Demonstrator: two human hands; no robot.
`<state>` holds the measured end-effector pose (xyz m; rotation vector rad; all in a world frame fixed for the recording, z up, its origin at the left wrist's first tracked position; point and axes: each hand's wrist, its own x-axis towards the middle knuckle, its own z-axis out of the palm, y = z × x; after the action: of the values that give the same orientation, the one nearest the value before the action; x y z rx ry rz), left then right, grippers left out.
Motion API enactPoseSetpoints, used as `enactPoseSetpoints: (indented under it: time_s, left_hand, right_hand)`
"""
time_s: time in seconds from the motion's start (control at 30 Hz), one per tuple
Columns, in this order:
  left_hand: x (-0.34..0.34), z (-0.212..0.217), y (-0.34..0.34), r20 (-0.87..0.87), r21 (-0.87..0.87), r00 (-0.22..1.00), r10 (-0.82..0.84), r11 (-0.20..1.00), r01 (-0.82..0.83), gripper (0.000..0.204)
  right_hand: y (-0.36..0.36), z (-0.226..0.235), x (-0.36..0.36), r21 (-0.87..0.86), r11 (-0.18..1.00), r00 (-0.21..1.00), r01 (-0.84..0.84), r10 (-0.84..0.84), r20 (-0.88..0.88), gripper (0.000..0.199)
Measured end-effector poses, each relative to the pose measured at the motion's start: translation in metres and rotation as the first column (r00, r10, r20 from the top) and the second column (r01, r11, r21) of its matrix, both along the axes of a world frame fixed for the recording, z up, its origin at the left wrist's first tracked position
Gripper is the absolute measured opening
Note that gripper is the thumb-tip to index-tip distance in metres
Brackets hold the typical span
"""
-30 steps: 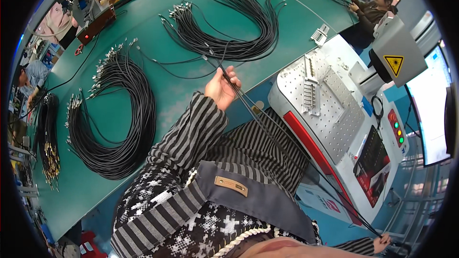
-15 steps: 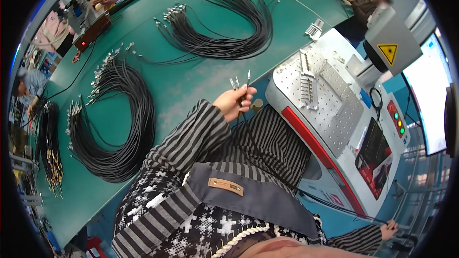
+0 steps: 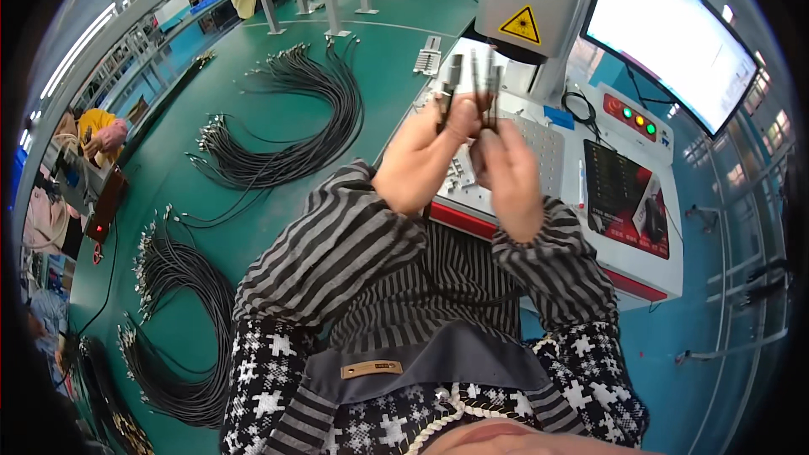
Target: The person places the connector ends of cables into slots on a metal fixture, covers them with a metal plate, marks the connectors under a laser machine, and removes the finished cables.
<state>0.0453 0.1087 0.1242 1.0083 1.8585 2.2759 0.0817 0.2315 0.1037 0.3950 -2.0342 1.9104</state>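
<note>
Your left hand [image 3: 425, 164] and right hand [image 3: 506, 173] hold cable ends [image 3: 472, 84] with shiny metal connectors. The cable bundles [image 3: 286, 131] look like matt black rubber. The table [image 3: 253, 211] is smooth green, and the machine plate [image 3: 539, 139] is perforated matt metal.

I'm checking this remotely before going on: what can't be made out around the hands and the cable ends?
Head view only:
- Cable ends: small and motion-blurred; their count and type are unclear.
- Left hand and right hand: fingers overlap, so which hand grips which end cannot be told.
- Perforated plate: partly hidden behind the hands.
- Black cable bundle: its lower end runs into the dark rim.
- Monitor: too washed out to read.
</note>
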Motion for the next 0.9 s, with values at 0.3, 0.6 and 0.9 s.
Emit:
enactPoseSetpoints:
  time_s: [0.3, 0.6, 0.9]
  left_hand:
    - [-0.067, 0.078, -0.073, -0.111, 0.059, 0.986, 0.124, 0.991, -0.118, 0.032]
    - [-0.107, 0.066, -0.025, -0.302, -0.938, 0.858, -0.415, 0.291, -0.189, 0.021]
    - [-0.133, -0.158, -0.026, 0.034, -0.800, 0.998, -0.045, 0.597, 0.054, 0.017]
  right_hand:
    - [0.020, -0.028, -0.048, 0.248, 0.969, 0.997, 0.007, 0.013, -0.078, 0.021]
    - [0.081, -0.141, -0.096, 0.760, 0.641, 0.962, 0.109, 0.125, -0.244, 0.017]
    - [0.066, -0.150, -0.089, 0.684, 0.728, 0.990, 0.039, 0.064, -0.124, 0.020]
